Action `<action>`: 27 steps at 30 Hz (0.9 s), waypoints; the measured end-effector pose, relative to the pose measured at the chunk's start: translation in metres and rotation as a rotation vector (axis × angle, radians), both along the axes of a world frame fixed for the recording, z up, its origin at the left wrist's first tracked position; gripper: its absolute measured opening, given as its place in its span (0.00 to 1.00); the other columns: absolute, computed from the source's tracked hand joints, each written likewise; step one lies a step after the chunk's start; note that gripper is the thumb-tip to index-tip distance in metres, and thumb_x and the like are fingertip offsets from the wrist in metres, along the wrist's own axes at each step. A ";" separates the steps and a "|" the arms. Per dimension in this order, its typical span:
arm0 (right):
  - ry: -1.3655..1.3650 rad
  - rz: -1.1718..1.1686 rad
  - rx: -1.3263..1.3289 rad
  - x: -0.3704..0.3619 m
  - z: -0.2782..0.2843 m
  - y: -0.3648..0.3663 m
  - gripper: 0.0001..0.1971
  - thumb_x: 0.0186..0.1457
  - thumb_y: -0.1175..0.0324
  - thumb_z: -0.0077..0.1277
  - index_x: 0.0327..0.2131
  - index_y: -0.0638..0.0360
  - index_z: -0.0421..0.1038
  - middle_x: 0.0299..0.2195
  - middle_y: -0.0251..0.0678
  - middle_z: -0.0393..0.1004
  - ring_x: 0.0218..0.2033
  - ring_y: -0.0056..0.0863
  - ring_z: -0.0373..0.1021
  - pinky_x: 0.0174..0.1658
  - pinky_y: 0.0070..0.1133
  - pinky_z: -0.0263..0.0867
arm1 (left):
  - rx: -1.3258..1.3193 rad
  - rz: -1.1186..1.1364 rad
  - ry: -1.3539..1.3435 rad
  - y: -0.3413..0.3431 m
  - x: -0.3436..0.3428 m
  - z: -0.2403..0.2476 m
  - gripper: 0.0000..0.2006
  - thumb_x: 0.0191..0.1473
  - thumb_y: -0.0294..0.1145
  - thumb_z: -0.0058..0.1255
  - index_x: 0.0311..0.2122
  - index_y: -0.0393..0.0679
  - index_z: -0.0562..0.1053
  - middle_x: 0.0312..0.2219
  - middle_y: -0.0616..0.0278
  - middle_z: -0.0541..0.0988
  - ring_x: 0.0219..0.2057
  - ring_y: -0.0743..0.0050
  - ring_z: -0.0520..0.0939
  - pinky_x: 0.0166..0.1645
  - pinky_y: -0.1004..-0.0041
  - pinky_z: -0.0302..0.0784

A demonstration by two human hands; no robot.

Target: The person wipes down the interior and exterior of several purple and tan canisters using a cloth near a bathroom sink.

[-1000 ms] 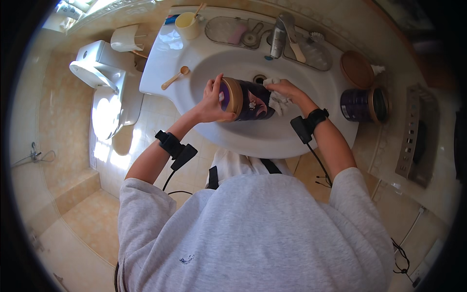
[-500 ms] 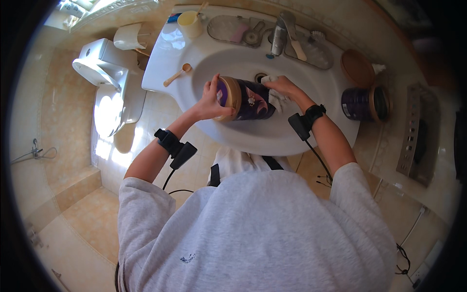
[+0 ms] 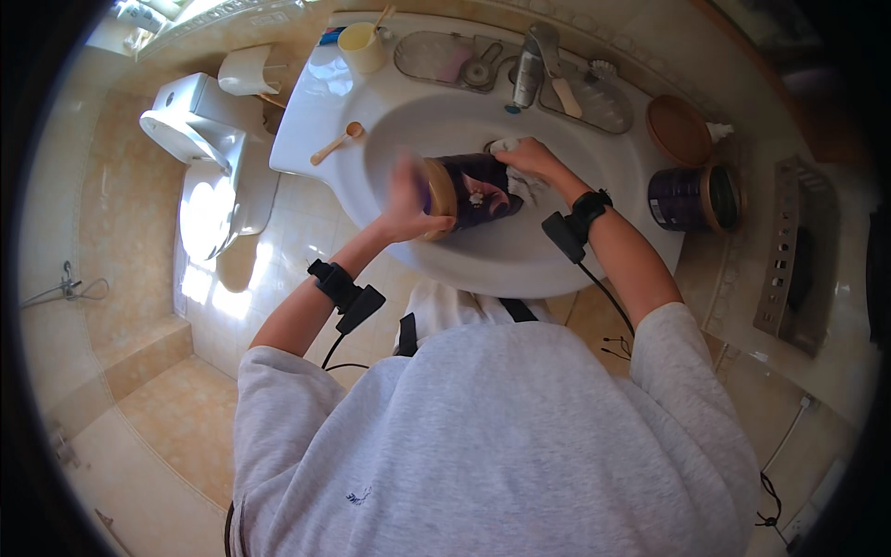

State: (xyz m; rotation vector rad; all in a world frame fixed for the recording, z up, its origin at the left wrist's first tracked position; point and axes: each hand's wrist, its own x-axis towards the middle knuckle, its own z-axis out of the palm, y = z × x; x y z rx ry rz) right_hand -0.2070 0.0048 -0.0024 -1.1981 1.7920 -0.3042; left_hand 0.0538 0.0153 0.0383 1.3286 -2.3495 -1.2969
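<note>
A dark purple can (image 3: pixel 475 193) with a gold rim lies on its side over the washbasin (image 3: pixel 436 111). At the can's gold-rimmed left end is my left hand (image 3: pixel 408 204), its thumb along the rim and its fingers blurred by motion as they span that end. My right hand (image 3: pixel 531 160) is closed on a white cloth (image 3: pixel 524 188), pressed against the can's other end. Part of the cloth hangs below the fingers, and the can hides some of it.
A wooden scoop (image 3: pixel 338 144) lies on the counter's left, near a yellow cup (image 3: pixel 362 48). Behind the basin are a faucet (image 3: pixel 527 79) and soap trays (image 3: pixel 436 58). At right stand a second purple can (image 3: pixel 682 199) and a round brown lid (image 3: pixel 677 128). A toilet (image 3: pixel 206 186) is left.
The can's printed side has turned, and its right end is tilted slightly upward. My left hand has shifted on the rim. My right hand with the cloth has moved slightly left and up.
</note>
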 end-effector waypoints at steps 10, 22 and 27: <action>0.141 -0.009 -0.067 0.009 0.001 0.000 0.25 0.32 0.51 0.49 0.30 0.66 0.69 0.30 0.45 0.71 0.32 0.38 0.68 0.35 0.25 0.62 | -0.049 0.091 0.123 0.007 -0.001 0.011 0.52 0.21 0.46 0.57 0.50 0.28 0.42 0.45 0.44 0.53 0.49 0.49 0.53 0.53 0.62 0.46; -0.028 -0.028 -0.027 -0.010 -0.005 -0.014 0.25 0.34 0.53 0.50 0.33 0.64 0.68 0.32 0.43 0.70 0.33 0.34 0.68 0.35 0.23 0.62 | 0.926 0.130 0.486 -0.012 0.040 0.054 0.48 0.36 0.37 0.52 0.56 0.51 0.32 0.51 0.58 0.50 0.49 0.68 0.59 0.49 0.70 0.59; -0.156 -0.113 -0.080 -0.013 -0.008 0.000 0.20 0.39 0.56 0.48 0.32 0.63 0.69 0.30 0.37 0.71 0.32 0.27 0.67 0.36 0.20 0.60 | 1.060 0.166 0.719 -0.016 0.056 0.040 0.34 0.41 0.46 0.45 0.53 0.46 0.49 0.48 0.58 0.58 0.48 0.66 0.63 0.50 0.66 0.60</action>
